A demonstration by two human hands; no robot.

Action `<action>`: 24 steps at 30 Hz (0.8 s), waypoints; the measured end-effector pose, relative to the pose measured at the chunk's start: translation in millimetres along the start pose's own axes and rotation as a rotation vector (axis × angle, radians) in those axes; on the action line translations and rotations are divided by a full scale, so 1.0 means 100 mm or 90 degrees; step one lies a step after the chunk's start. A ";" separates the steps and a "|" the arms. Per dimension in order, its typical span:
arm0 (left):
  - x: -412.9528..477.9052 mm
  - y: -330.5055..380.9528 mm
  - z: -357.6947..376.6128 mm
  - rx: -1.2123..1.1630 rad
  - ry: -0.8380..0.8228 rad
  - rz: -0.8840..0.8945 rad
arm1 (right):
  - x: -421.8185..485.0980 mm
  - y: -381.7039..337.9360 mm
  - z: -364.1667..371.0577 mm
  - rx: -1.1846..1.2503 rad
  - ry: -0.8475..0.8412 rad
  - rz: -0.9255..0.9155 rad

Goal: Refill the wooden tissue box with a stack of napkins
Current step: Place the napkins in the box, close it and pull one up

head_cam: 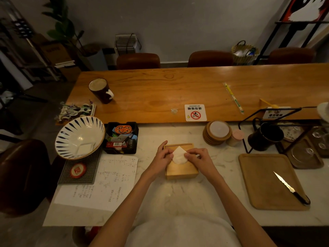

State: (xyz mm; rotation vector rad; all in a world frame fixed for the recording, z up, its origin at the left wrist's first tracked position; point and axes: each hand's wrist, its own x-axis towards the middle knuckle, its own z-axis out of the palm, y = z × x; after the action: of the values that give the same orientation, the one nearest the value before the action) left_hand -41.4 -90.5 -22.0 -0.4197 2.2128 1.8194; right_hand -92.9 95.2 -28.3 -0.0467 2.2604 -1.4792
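White marble-patterned bench (178, 193) in the lower half of the frame, carrying at centre the wooden tissue box (181, 171); at left a sheet of handwritten paper (99, 189), a dark mat (80, 172) and a black tray of small items (121, 138); at right a wooden board (267, 182) bearing a knife (292, 188), a stack of round coasters (217, 132) and a black mug (265, 136). Adjoining wooden bench (160, 90) across the middle of the frame, carrying a dark mug (100, 90) at upper left, a no-smoking sign (195, 112) near its front edge, and wrapped chopsticks (233, 98) at right.
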 end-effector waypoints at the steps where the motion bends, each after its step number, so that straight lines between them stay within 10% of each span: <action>1: -0.01 0.01 0.00 -0.011 -0.001 -0.002 | 0.01 0.00 0.01 -0.001 0.005 0.004; 24: -0.04 0.03 -0.03 -0.072 0.036 0.001 | 0.00 0.04 0.05 0.023 0.016 0.001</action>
State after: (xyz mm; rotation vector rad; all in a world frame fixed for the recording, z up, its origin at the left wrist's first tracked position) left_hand -39.0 -92.7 -17.2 -0.4970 2.1534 1.9634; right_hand -90.4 93.0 -33.5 -0.0162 2.2520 -1.5278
